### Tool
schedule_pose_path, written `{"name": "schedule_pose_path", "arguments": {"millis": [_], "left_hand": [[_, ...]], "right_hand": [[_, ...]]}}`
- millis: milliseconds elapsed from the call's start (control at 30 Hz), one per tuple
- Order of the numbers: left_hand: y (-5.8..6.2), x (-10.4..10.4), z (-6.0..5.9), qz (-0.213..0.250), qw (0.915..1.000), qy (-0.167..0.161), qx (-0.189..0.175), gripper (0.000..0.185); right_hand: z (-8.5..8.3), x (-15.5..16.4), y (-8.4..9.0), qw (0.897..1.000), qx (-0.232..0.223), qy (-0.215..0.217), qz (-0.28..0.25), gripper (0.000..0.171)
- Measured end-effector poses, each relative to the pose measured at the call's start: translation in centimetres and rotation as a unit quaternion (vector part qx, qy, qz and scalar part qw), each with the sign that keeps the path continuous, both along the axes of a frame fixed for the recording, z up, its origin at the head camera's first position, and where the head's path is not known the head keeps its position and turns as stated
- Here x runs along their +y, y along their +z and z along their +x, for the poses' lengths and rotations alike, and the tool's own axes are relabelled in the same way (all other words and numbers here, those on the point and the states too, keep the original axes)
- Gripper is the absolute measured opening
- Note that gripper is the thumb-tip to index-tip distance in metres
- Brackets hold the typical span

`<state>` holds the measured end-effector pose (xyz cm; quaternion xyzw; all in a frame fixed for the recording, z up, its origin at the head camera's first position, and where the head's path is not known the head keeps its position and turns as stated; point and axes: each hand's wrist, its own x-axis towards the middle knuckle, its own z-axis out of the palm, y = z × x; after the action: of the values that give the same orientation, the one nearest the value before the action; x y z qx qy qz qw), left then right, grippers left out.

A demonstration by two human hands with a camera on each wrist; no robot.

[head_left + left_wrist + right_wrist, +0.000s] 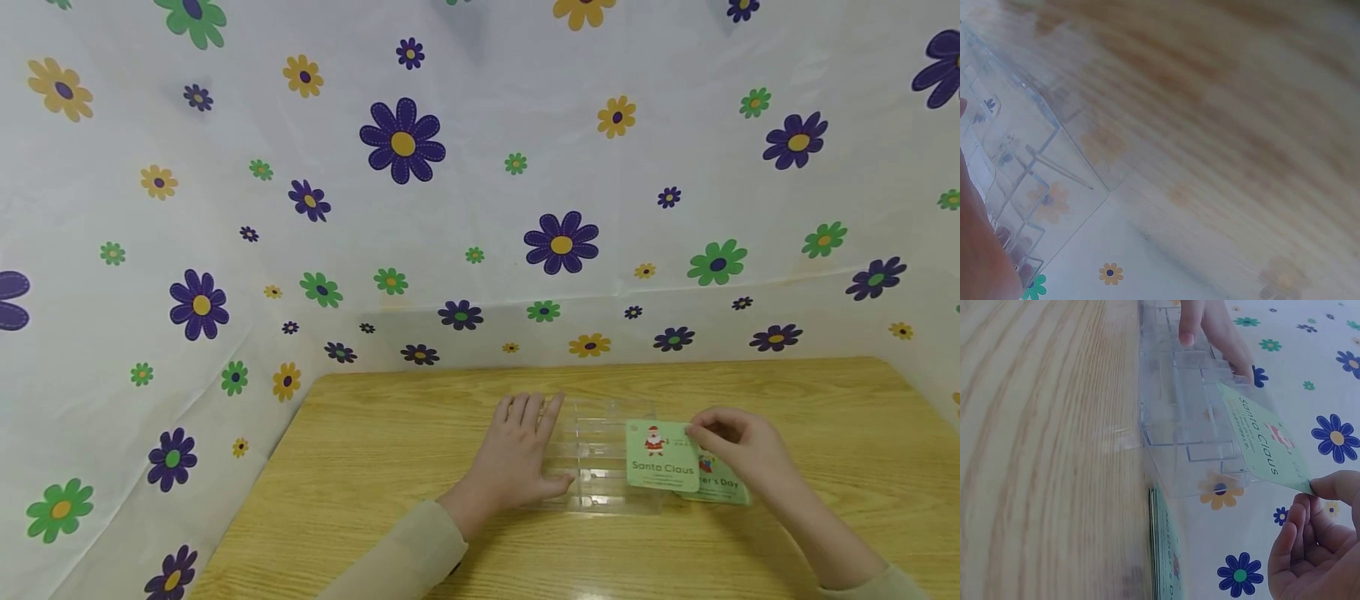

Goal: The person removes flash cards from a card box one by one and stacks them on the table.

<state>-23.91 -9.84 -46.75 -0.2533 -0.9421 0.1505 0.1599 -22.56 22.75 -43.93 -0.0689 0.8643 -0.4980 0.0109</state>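
Note:
A clear plastic stepped rack with several compartments stands on the table. Spread over its left part is my left hand, fingers fairly straight, touching it. My right hand pinches a green "Santa Claus" card by its upper right corner, between thumb and fingers. This card overlaps the rack's right side in the head view; in the right wrist view it hangs tilted above the lower steps. Beside the rack lies a stack of green cards with "Mother's Day" on top, partly hidden in the head view by the held card.
The wooden table carries the rack and the cards. A white flowered cloth rises behind the table's back edge and along its left and right sides.

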Motion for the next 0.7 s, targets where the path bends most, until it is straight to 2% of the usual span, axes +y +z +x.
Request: {"name": "schedule_pose_path", "arguments": {"millis": [700], "left_hand": [[-0.3,0.0,-0.2,0.007,0.9999,-0.005,0.008,0.112]], "right_hand": [[-0.4,1.8,-0.4,0.999,-0.02,-0.034,0.003,0.032]]}}
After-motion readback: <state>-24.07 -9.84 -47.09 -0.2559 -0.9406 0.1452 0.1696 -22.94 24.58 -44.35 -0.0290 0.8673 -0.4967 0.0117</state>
